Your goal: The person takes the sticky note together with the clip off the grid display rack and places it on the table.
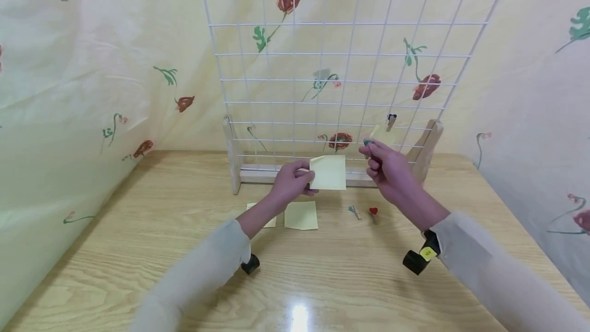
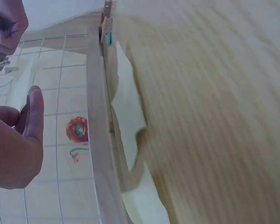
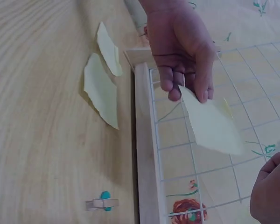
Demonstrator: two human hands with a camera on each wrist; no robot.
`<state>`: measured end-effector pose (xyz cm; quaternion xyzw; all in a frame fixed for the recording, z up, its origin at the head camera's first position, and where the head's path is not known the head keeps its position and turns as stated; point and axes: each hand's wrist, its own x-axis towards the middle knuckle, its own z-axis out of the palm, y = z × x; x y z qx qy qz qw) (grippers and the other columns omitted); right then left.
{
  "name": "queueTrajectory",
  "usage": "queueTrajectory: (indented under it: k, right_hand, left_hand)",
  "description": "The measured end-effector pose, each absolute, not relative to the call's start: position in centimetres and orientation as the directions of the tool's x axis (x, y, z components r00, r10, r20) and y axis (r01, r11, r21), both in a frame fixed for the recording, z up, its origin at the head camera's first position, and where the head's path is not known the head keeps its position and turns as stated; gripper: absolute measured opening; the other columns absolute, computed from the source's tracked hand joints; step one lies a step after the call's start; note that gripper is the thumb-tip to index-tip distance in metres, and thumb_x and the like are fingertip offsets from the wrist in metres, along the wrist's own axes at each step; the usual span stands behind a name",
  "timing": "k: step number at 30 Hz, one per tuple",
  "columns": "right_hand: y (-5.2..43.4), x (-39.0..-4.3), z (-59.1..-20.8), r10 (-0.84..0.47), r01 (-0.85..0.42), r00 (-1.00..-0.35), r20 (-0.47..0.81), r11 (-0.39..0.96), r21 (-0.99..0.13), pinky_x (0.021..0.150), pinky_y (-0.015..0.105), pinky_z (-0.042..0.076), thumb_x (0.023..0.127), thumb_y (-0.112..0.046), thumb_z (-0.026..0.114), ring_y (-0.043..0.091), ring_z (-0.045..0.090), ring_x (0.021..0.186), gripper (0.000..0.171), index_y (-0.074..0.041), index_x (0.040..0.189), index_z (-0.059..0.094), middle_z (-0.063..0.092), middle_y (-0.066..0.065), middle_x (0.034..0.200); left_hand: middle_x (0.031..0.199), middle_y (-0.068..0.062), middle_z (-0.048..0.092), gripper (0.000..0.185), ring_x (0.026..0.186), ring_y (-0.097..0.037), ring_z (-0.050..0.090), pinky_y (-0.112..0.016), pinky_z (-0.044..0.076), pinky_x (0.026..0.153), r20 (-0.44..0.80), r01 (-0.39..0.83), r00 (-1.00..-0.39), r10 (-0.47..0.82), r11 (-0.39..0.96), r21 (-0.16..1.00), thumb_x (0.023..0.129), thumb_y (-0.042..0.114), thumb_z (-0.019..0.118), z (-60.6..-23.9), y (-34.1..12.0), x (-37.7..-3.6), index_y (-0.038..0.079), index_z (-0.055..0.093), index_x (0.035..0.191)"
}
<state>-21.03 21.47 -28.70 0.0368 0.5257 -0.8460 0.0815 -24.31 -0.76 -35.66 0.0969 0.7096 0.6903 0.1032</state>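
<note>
My left hand [image 1: 292,181] pinches a square pale yellow paper note [image 1: 328,172] between thumb and fingers, upright in front of the white wire grid. In the right wrist view the note [image 3: 214,126] hangs from the left thumb and fingers. To its right, my right hand [image 1: 389,170] pinches a small clothespin [image 1: 367,142] with a teal end at its fingertips, close to the grid. Behind that hand, another yellow note [image 1: 381,135] is at the grid, with a dark-topped clip [image 1: 391,121] at its upper edge, partly hidden by the hand.
Two yellow notes lie on the wooden table, one [image 1: 301,215] in full view, the other [image 1: 270,222] partly behind the left forearm. Right of them lie a teal-ended clothespin [image 1: 354,212] and a red heart clothespin [image 1: 373,211]. The wire grid [image 1: 295,102] stands in wooden feet [image 1: 232,155].
</note>
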Motion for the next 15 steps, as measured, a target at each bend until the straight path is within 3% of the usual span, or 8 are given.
queueTrajectory:
  k: [4,15]
  right_hand:
    - [21.7,-20.6,-29.2,-0.113,0.179,-0.983,-0.144,-0.424,-0.888,0.049,0.016,0.033,0.105,-0.017,0.037,0.004,0.037,0.058,0.049,-0.004,0.149,0.019,0.062,-0.006,0.086]
    - [22.8,-18.5,-30.7,-0.144,0.180,-0.980,-0.135,-0.374,-0.910,0.050,0.015,0.032,0.104,-0.018,0.042,0.003,0.037,0.059,0.020,-0.006,0.120,0.043,0.060,-0.007,0.086]
  left_hand:
    - [0.066,-0.004,0.057,0.024,0.066,-0.025,0.066,-0.035,0.060,0.070,-0.016,-0.005,-0.956,0.294,0.037,0.999,0.094,0.005,0.055,-35.9,-1.9,-23.8,-0.004,0.055,0.117]
    - [0.071,-0.007,0.064,0.024,0.075,-0.031,0.071,-0.035,0.060,0.067,-0.006,0.038,-0.941,0.338,0.122,0.992,0.094,0.006,0.054,-36.3,-4.9,-21.7,-0.004,0.054,0.116]
